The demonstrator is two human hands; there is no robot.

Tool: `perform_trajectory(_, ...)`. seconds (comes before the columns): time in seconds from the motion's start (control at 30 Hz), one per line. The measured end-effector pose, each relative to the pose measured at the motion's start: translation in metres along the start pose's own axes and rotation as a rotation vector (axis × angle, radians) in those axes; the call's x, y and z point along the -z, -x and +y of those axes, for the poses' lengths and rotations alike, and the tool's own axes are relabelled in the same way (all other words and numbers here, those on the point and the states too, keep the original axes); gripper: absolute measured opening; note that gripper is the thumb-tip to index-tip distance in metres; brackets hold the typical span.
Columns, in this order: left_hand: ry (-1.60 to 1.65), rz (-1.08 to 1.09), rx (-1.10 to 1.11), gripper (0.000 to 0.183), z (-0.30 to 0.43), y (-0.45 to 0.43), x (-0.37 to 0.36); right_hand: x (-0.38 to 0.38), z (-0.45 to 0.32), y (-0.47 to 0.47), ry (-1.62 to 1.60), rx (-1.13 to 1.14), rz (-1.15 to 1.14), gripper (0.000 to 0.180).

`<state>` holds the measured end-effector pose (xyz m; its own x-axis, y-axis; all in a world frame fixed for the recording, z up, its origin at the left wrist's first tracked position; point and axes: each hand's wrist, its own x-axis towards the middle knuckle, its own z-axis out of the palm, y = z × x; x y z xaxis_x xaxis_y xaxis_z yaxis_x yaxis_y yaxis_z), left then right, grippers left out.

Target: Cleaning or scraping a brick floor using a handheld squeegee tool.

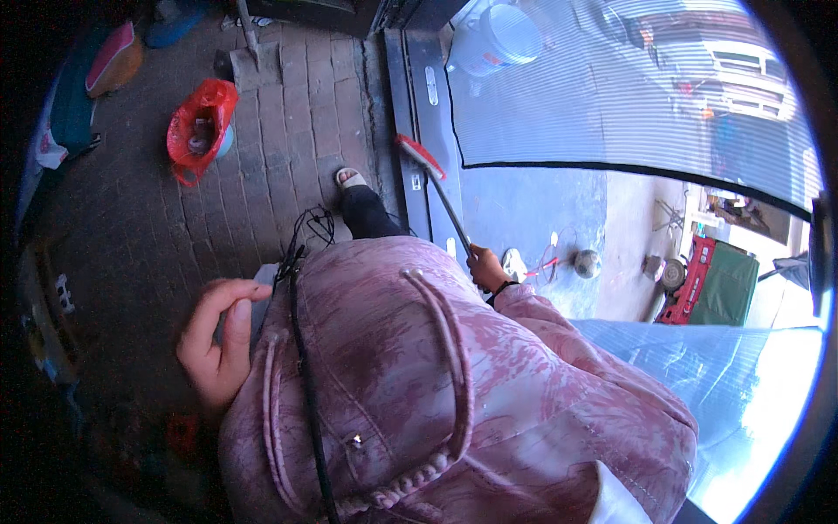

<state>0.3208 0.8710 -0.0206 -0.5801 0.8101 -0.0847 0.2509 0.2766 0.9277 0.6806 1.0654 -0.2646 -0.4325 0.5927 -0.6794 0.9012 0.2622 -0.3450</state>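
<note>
My right hand [486,267] grips the dark handle of a broom [452,213], just right of my pink patterned hoodie. The red-bristled broom head [421,156] lies over the dark metal door threshold [429,118], tilted. At the left side of the hoodie, my left hand [221,340] has bent fingers, with thumb and forefinger apart and nothing seen between them. A pale thing shows behind its fingertips; I cannot tell what it is. Black cables [304,252] hang beside it. One foot in a light sandal [349,177] stands on the brick floor near the threshold.
A red plastic bag [203,131] with things inside stands on the brick floor [294,111], near a shovel blade [257,66]. Beyond the threshold are a mesh door curtain [576,111], a white bucket [504,39], a football [587,263], a white shoe [514,264] and a red vehicle with a green cover [723,281].
</note>
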Motion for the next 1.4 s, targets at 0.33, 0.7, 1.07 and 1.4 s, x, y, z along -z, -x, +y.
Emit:
perform_trajectory(0.33,0.025,0.053,-0.029,0.011,-0.012,0.016,0.02,0.025,-0.082,0.037,-0.922,-0.373,-0.177,0.007)
perform_trajectory(0.7,-0.044,0.235,0.133,0.01,0.005,-0.003,0.01,0.127,-0.142,-0.156,-0.339,0.052,-0.025,0.024)
perform_trajectory(1.07,-0.043,0.418,0.375,0.013,0.027,-0.017,-0.024,0.203,-0.201,-0.372,-0.128,0.381,-0.107,0.008)
perform_trajectory(1.4,-0.241,0.401,0.502,0.016,0.04,-0.032,-0.038,0.047,-0.105,-0.338,0.203,0.385,-0.084,0.02)
